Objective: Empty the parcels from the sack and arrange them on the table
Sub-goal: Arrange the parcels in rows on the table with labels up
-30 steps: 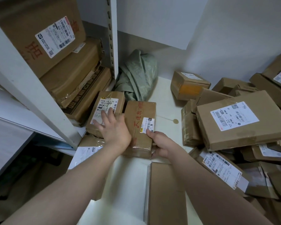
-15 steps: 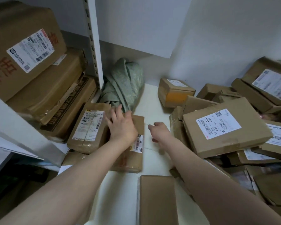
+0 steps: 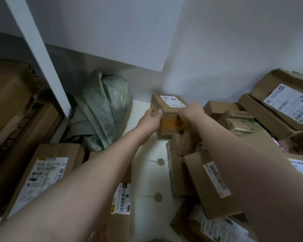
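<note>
Left forearm (image 3: 87,173): bare along its visible length, from 7 o'clock.
Right forearm (image 3: 243,154): bare likewise, from 5 o'clock.
Left grip (image 3: 151,119): bare.
Right grip (image 3: 191,111): seemingly bare; blurred.

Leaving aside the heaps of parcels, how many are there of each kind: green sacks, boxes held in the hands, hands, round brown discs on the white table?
Hands, left hand and right hand: 2
Small cardboard box, held by both: 1
Green sack: 1
Round brown discs on the white table: 2
Total: 6
</note>
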`<action>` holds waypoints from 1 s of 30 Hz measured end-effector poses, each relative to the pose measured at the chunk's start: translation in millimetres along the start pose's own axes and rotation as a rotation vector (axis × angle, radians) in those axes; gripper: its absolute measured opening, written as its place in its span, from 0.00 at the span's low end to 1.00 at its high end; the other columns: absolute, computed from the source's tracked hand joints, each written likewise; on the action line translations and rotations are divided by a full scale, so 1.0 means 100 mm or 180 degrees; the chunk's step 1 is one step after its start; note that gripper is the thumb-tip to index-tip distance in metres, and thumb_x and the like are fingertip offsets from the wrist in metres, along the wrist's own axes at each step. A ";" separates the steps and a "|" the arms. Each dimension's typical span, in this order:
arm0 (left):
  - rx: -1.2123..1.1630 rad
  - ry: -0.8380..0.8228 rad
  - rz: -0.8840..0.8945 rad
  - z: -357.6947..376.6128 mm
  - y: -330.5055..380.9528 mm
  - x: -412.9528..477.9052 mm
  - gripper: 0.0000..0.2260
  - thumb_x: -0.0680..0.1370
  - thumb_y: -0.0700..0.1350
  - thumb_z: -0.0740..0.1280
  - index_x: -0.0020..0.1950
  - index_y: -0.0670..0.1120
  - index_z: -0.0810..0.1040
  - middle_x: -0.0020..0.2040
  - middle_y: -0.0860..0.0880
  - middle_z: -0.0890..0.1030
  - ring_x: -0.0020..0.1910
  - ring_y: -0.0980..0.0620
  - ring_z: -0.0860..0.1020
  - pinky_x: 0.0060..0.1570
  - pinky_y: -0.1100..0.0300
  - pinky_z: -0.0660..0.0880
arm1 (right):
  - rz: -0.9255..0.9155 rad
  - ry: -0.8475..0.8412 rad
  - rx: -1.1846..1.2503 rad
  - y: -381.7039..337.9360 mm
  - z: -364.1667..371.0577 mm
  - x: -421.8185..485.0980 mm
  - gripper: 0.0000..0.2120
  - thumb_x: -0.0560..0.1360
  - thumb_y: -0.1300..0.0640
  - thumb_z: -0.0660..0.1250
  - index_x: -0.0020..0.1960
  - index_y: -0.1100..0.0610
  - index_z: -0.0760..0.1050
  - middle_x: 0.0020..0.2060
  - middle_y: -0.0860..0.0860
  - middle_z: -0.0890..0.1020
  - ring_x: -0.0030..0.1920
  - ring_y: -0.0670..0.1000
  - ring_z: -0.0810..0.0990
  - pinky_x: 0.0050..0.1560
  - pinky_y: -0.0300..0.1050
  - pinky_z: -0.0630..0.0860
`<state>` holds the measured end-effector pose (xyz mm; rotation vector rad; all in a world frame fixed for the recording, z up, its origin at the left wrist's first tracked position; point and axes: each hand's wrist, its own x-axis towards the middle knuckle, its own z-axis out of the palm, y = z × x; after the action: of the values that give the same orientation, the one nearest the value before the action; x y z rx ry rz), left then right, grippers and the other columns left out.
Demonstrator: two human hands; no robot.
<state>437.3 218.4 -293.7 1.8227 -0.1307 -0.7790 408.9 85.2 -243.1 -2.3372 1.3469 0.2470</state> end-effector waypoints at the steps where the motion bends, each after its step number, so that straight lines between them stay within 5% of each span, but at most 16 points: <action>1: -0.0157 -0.0153 -0.0065 0.02 0.02 0.05 0.27 0.81 0.62 0.55 0.78 0.54 0.59 0.74 0.50 0.67 0.70 0.45 0.68 0.66 0.48 0.69 | 0.0028 -0.0043 0.0103 0.00 0.05 0.08 0.27 0.70 0.55 0.62 0.67 0.63 0.66 0.60 0.59 0.75 0.60 0.61 0.76 0.59 0.55 0.75; 3: -0.0218 -0.0100 -0.0074 0.06 -0.01 0.12 0.28 0.78 0.66 0.55 0.75 0.54 0.65 0.70 0.49 0.72 0.65 0.44 0.73 0.61 0.48 0.74 | -0.0055 0.0057 0.0076 -0.04 0.11 0.11 0.25 0.71 0.55 0.63 0.66 0.63 0.67 0.61 0.59 0.76 0.60 0.60 0.76 0.59 0.53 0.76; 6: -0.0102 0.0863 0.0016 0.09 -0.10 0.11 0.30 0.73 0.67 0.58 0.62 0.45 0.75 0.60 0.44 0.78 0.58 0.42 0.78 0.57 0.48 0.76 | -0.0382 0.0173 -0.0372 -0.16 0.21 0.05 0.25 0.77 0.56 0.62 0.71 0.62 0.62 0.66 0.59 0.68 0.68 0.60 0.67 0.68 0.51 0.67; 11: 0.0353 0.1831 -0.0102 -0.12 -0.38 0.04 0.18 0.79 0.48 0.63 0.67 0.44 0.70 0.67 0.41 0.69 0.66 0.40 0.70 0.64 0.53 0.66 | -0.0757 -0.0274 -0.0511 -0.36 0.66 -0.06 0.24 0.77 0.57 0.59 0.71 0.60 0.62 0.64 0.57 0.69 0.68 0.59 0.66 0.64 0.48 0.67; 14: 0.0310 0.1653 0.0011 -0.24 -0.51 0.08 0.19 0.76 0.39 0.62 0.67 0.42 0.71 0.68 0.40 0.65 0.66 0.40 0.68 0.67 0.58 0.62 | -0.0917 -0.0633 -0.0297 -0.38 0.87 -0.18 0.17 0.77 0.57 0.62 0.65 0.58 0.72 0.60 0.57 0.75 0.63 0.59 0.71 0.62 0.47 0.72; 19: 0.0301 0.1409 0.0175 -0.23 -0.53 0.04 0.19 0.73 0.38 0.62 0.65 0.44 0.74 0.68 0.42 0.60 0.67 0.41 0.64 0.71 0.56 0.62 | -0.0896 -0.0656 0.0267 -0.30 0.98 -0.28 0.13 0.74 0.51 0.65 0.56 0.55 0.77 0.53 0.56 0.80 0.59 0.54 0.76 0.51 0.46 0.79; 25: 0.0562 0.1424 0.0228 -0.07 -0.40 -0.38 0.23 0.75 0.41 0.65 0.70 0.45 0.70 0.70 0.42 0.59 0.70 0.41 0.58 0.68 0.57 0.60 | -0.1049 -0.0106 0.0622 -0.05 0.56 -0.59 0.19 0.77 0.54 0.62 0.69 0.52 0.71 0.67 0.53 0.72 0.64 0.54 0.74 0.56 0.42 0.68; 30: 0.0490 0.0676 -0.0106 0.11 -0.36 -0.84 0.23 0.77 0.52 0.63 0.71 0.48 0.70 0.68 0.42 0.69 0.68 0.41 0.68 0.67 0.53 0.65 | -0.1395 0.0579 0.0826 0.34 0.10 -1.05 0.15 0.78 0.56 0.62 0.64 0.51 0.75 0.64 0.52 0.75 0.62 0.53 0.74 0.56 0.44 0.70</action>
<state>356.1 261.2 -289.8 2.0461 -0.0227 -0.6070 326.5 156.3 -224.0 -2.3940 0.8433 -0.2631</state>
